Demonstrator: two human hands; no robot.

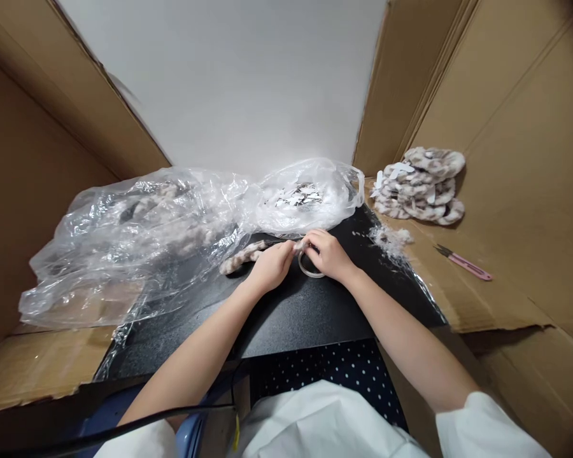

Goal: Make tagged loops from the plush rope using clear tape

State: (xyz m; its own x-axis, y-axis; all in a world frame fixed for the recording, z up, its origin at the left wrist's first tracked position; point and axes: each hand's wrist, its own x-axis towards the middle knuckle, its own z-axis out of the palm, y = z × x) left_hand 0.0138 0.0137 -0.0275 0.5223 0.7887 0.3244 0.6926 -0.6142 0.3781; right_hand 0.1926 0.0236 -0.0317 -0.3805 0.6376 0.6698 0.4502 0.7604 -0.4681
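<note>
My left hand is closed on a fluffy brown-and-white mottled band, whose loose part extends to the left over the black table. Close against it, my right hand pinches the band's other end between thumb and fingers. The fingertips of both hands nearly meet there. A pale ring, possibly a roll of tape, shows beneath my right hand; whether the hand touches it I cannot tell. The middle stretch of the band is hidden by my left hand.
Clear plastic bags hold fluffy pieces at left and small white-and-dark labels at centre back. At right are a stack of fluffy bands with white tags, a heap of fluff and pink-handled thread snips. Cardboard walls flank the table.
</note>
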